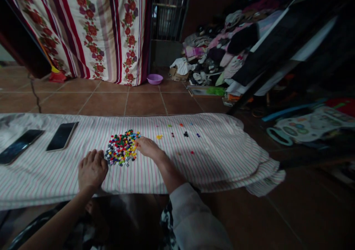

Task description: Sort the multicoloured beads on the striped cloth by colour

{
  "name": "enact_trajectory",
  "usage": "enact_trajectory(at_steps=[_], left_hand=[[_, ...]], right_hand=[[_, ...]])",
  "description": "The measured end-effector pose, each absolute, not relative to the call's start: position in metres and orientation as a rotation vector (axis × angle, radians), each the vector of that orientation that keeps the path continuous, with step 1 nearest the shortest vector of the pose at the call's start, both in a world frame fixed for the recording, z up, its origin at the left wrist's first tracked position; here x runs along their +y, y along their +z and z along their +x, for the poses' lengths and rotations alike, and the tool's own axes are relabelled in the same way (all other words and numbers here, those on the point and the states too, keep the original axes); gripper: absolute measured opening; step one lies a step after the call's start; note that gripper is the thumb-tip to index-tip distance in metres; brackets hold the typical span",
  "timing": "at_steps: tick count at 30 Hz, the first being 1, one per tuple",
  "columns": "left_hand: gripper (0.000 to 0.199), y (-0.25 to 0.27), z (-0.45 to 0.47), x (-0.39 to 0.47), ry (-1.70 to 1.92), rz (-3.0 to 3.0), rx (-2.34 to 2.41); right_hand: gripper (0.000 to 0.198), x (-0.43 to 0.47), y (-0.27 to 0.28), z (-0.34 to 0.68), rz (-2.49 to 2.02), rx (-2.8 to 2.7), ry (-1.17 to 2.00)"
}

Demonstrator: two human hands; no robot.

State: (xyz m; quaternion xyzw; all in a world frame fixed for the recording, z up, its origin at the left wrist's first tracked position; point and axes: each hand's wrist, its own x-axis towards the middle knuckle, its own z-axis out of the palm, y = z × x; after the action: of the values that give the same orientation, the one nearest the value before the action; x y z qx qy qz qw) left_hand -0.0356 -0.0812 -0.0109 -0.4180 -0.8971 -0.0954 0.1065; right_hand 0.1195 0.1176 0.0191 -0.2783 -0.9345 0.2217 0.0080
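A heap of small beads [122, 146] in many colours lies on a striped cloth [222, 168]. My right hand [148, 147] is at the heap's right edge, its fingers pinched together; whatever is between the fingertips is too small to make out. My left hand [93, 168] rests on the cloth just left of the heap, its fingers curled in and nothing seen in them. To the right lie small separate groups by colour: yellow beads [159, 137], black beads [185, 134], dark blue beads [198, 135], an orange bead [181, 124] and a red bead [192, 152].
Two phones, one black phone [20, 145] and another phone [62, 136], lie on the cloth at left. Beyond the surface are a floral curtain [111, 31], a purple basin [154, 79] and a heap of clothes [213, 54]. A child's toy [310, 124] stands at right.
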Motion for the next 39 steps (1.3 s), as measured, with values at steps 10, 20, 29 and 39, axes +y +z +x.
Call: enact_trajectory(at_steps=[10,20,29,39], left_hand=[[0.048,-0.005,-0.033,-0.081,-0.214,-1.24,-2.665],[0.048,0.0,-0.031,-0.08,-0.204,-1.236,-2.686],[0.048,-0.002,-0.033,-0.081,-0.197,-1.24,-2.683],[0.05,-0.001,-0.032,-0.081,-0.215,-1.245,-2.71]], right_hand=[[0.028,0.113,0.027,0.121,-0.857,-2.965,0.64],[0.026,0.109,0.032,0.123,-0.893,-2.927,0.667],[0.025,0.118,0.022,0.122,-0.903,-2.86,0.68],[0.016,0.162,0.031,0.155,-1.093,-2.399,0.789]])
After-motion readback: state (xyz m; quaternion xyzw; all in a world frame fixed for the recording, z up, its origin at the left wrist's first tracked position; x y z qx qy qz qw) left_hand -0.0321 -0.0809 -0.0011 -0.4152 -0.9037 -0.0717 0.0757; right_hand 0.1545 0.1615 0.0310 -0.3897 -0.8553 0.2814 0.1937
